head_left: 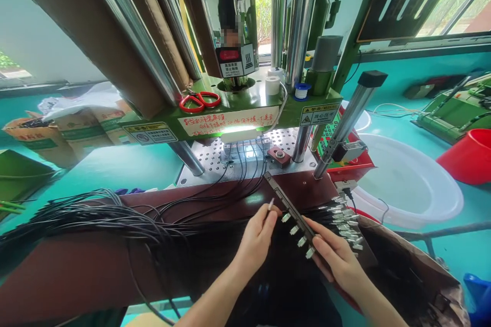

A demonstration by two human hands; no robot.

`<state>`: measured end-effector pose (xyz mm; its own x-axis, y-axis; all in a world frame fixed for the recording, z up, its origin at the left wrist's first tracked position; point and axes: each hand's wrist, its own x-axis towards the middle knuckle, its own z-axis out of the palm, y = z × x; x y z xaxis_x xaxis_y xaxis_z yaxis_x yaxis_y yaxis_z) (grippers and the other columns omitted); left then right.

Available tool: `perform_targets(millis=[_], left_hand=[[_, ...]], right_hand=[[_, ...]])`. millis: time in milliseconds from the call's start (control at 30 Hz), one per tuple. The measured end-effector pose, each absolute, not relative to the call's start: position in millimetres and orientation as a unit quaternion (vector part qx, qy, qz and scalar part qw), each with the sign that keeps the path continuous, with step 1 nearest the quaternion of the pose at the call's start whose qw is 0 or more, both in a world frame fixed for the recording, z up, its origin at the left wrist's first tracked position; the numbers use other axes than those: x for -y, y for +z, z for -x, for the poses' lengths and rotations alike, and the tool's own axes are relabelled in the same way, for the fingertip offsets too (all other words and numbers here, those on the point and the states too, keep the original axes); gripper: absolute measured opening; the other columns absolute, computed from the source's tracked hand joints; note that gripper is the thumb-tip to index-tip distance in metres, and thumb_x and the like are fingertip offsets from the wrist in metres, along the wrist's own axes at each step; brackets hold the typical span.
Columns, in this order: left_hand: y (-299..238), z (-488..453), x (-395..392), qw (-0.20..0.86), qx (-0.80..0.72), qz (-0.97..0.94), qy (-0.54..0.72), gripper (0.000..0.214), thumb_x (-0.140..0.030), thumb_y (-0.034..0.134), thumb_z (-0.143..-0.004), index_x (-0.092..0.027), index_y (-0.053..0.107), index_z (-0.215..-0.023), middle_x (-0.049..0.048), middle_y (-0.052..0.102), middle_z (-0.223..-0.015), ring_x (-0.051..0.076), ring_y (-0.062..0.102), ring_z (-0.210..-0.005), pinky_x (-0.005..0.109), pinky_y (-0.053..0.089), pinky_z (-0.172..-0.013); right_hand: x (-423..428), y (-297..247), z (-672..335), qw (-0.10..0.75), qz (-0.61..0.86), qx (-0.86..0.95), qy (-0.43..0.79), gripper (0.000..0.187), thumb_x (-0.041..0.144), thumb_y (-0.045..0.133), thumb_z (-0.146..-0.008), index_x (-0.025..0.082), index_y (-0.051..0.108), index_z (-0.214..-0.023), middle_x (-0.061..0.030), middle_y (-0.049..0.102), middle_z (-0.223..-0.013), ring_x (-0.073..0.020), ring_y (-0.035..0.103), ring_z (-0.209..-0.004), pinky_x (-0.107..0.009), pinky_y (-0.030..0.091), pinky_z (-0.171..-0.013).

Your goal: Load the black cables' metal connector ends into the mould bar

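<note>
My left hand (256, 237) pinches a thin black cable whose small metal connector tip (270, 204) points up toward a long dark fixture bar (288, 207). My right hand (336, 259) grips the near end of that bar, which lies diagonally and carries several metal connectors (296, 229) seated along its edge. A bundle of black cables (95, 214) spreads left across the dark brown bench (76, 265). More loose connector ends (345, 222) lie in a pile just right of the bar.
A green press machine (238, 112) with chrome columns stands directly ahead, red scissors (199, 101) on its plate and a perforated mould bed (245, 153) below. A white basin (406, 184) and red bucket (470, 156) sit right. Cardboard boxes (46, 133) stand left.
</note>
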<state>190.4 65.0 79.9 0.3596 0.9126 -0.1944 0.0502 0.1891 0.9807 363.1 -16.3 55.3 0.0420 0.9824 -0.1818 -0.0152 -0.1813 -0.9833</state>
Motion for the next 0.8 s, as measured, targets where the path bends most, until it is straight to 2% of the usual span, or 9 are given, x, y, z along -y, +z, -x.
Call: perform_targets(millis=[100,167,300,400,567,800], left_hand=[[87.7,-185.8,-69.9,0.619,-0.464,-0.464,0.431,0.033,-0.051,0.042,-0.082,-0.02,0.05,-0.091,-0.0088,0.025,-0.055,0.004,0.02,-0.042,0.016,0.018,-0.037],[91.6,-183.9,-71.6,0.634,-0.47,-0.427,0.441,0.036,-0.055,0.04,-0.081,-0.021,0.048,-0.087,-0.0099,0.02,-0.052,0.004,0.014,-0.041,0.016,0.012,-0.035],[96.0,-185.4,-69.8,0.702,-0.458,-0.464,0.287,0.044,-0.061,0.044,-0.076,-0.019,0.038,-0.063,-0.0106,0.021,-0.045,0.002,0.012,-0.037,0.016,0.006,-0.034],[98.5,-188.0,-68.2,0.74,-0.439,-0.467,0.204,0.046,-0.062,0.044,-0.075,-0.019,0.034,-0.059,-0.0106,0.02,-0.044,0.003,0.013,-0.037,0.017,0.007,-0.035],[99.8,-188.9,-70.0,0.784,-0.403,-0.433,0.188,0.045,-0.061,0.043,-0.076,-0.021,0.031,-0.059,-0.011,0.019,-0.042,0.004,0.013,-0.035,0.018,0.006,-0.034],[103.2,-186.9,-70.1,0.729,-0.446,-0.479,0.202,0.042,-0.055,0.042,-0.079,-0.02,0.032,-0.058,-0.0108,0.018,-0.046,0.003,0.011,-0.037,0.017,0.006,-0.034]], right_hand=[[18.2,59.3,-361.6,0.497,0.559,0.412,0.52,0.051,0.045,0.044,-0.087,0.015,0.044,-0.129,0.0069,0.037,-0.048,-0.0043,0.029,-0.036,-0.017,0.021,-0.034],[18.7,59.8,-361.5,0.503,0.557,0.396,0.529,0.052,0.045,0.045,-0.087,0.015,0.043,-0.129,0.0068,0.037,-0.048,-0.0043,0.028,-0.036,-0.017,0.02,-0.034],[19.0,58.1,-362.2,0.489,0.556,0.4,0.54,0.052,0.046,0.045,-0.086,0.014,0.045,-0.128,0.006,0.04,-0.049,-0.0037,0.028,-0.035,-0.017,0.019,-0.033],[19.3,57.0,-364.0,0.476,0.552,0.416,0.544,0.051,0.045,0.045,-0.087,0.015,0.045,-0.128,0.0052,0.042,-0.05,-0.0036,0.029,-0.035,-0.017,0.019,-0.033],[19.0,53.9,-367.2,0.46,0.536,0.44,0.554,0.051,0.045,0.043,-0.088,0.016,0.044,-0.13,0.005,0.043,-0.051,-0.0038,0.029,-0.036,-0.017,0.02,-0.033],[18.9,50.4,-363.6,0.437,0.543,0.475,0.538,0.053,0.046,0.044,-0.087,0.018,0.04,-0.132,0.0068,0.037,-0.05,-0.0042,0.029,-0.035,-0.017,0.022,-0.034]])
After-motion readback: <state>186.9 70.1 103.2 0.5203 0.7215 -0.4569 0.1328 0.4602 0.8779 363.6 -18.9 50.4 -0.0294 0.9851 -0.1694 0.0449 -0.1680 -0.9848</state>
